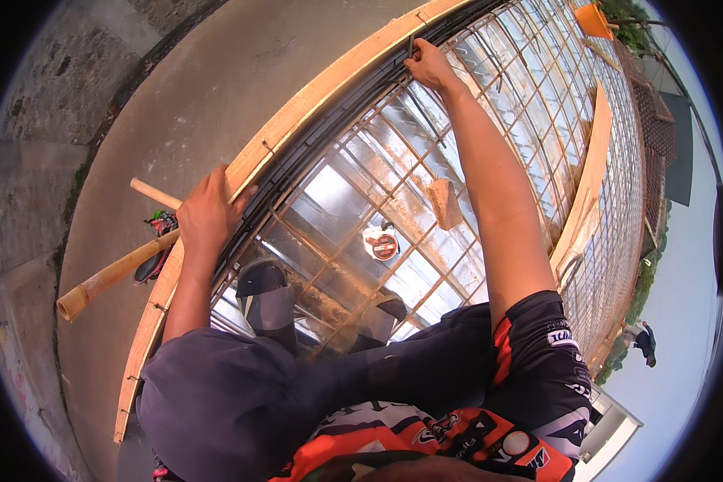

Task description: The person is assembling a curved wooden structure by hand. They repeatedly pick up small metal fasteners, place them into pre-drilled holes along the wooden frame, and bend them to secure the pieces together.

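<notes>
A long wooden board with several bent nails or wires in it runs along the edge, beside a bundle of dark bars. My left hand is wrapped over the board. Farther along, my right hand pinches a small, thin dark piece against the bars; its kind is too small to make out. Rusty steel mesh lies over the shiny metal sheeting under me. Near my boots rests what looks like a red and white tape measure.
A block of wood sits on the mesh below my right forearm. To the right lies a long plank. Bamboo poles jut past the board on the left, above lower ground. An orange bucket and a distant person show.
</notes>
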`<state>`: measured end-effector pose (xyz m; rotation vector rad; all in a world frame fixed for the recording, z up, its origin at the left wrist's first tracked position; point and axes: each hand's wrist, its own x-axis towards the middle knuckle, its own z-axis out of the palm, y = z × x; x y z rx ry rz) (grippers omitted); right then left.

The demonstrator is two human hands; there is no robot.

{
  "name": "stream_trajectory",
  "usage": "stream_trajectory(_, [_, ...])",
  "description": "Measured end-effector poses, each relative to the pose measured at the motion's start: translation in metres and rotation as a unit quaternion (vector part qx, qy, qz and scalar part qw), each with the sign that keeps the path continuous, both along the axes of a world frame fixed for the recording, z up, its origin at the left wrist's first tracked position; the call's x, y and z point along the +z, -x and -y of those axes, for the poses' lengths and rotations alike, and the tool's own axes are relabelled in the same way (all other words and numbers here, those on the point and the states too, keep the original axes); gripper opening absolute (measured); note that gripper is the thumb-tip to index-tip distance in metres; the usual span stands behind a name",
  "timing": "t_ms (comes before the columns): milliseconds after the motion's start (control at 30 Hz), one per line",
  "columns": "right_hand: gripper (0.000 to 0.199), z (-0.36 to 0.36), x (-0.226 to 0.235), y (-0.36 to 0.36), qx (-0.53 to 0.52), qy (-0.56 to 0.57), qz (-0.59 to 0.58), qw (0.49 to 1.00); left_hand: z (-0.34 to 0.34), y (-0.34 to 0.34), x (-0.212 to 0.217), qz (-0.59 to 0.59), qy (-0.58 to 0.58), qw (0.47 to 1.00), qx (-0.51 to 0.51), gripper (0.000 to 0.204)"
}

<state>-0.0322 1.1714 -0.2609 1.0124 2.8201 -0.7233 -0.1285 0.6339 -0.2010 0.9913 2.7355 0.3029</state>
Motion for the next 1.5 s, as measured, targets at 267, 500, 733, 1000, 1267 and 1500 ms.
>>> stream_trajectory(267, [0.027, -0.002, -0.01, 0.001, 0.062, 0.049, -0.059, 0.995, 0.002, 0.0, 0.006, 0.025, 0.044, 0.998, 0.026, 0.068])
stream_trajectory(500, [0.018, -0.011, -0.011, -0.014, -0.045, 0.227, -0.176, 0.957, 0.0, 0.001, 0.003, 0.008, 0.045, 0.999, 0.017, 0.063])
stream_trajectory(733, [0.03, -0.044, -0.013, -0.01, 0.053, -0.054, -0.048, 0.996, 0.0, 0.001, -0.002, 0.017, 0.023, 0.999, 0.031, 0.065])
stream_trajectory(1000, [0.036, -0.039, -0.013, -0.008, 0.087, -0.134, -0.012, 0.987, -0.007, -0.001, 0.002, 0.018, 0.046, 0.998, 0.033, 0.067])
stream_trajectory(1267, [0.032, -0.022, 0.001, -0.02, -0.023, -0.006, -0.123, 0.992, -0.001, -0.001, -0.004, 0.003, 0.04, 0.999, 0.026, 0.065])
stream_trajectory(1500, [0.037, -0.032, -0.014, -0.019, 0.08, -0.075, -0.066, 0.992, -0.003, 0.0, -0.003, 0.001, 0.033, 0.999, 0.023, 0.064])
